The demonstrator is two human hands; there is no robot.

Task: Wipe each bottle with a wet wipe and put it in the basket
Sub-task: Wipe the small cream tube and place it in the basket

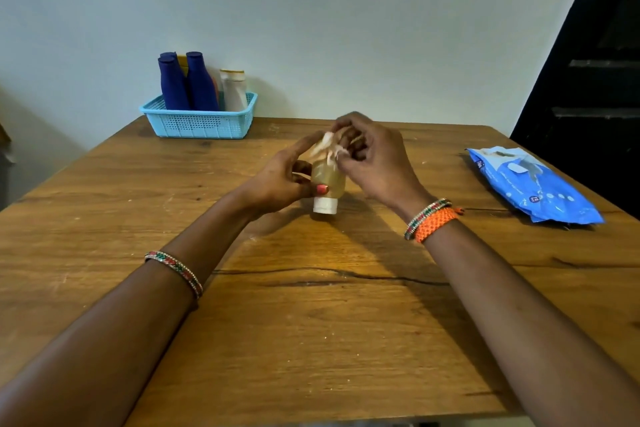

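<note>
A small clear bottle (pixel 327 180) of yellowish liquid with a white cap (pixel 325 205) pointing toward me is held above the middle of the wooden table (pixel 311 322). My left hand (pixel 280 177) grips its body from the left, thumb near the cap. My right hand (pixel 370 156) pinches a crumpled white wet wipe (pixel 325 146) against the bottle's far end. A light blue basket (pixel 201 123) stands at the table's back left and holds three dark blue bottles (pixel 187 83), a white bottle (pixel 234 88) and an orange one partly hidden behind them.
A blue pack of wet wipes (pixel 533 184) lies near the table's right edge. A pale wall stands right behind the table. A dark door or cabinet (pixel 588 80) rises at the far right.
</note>
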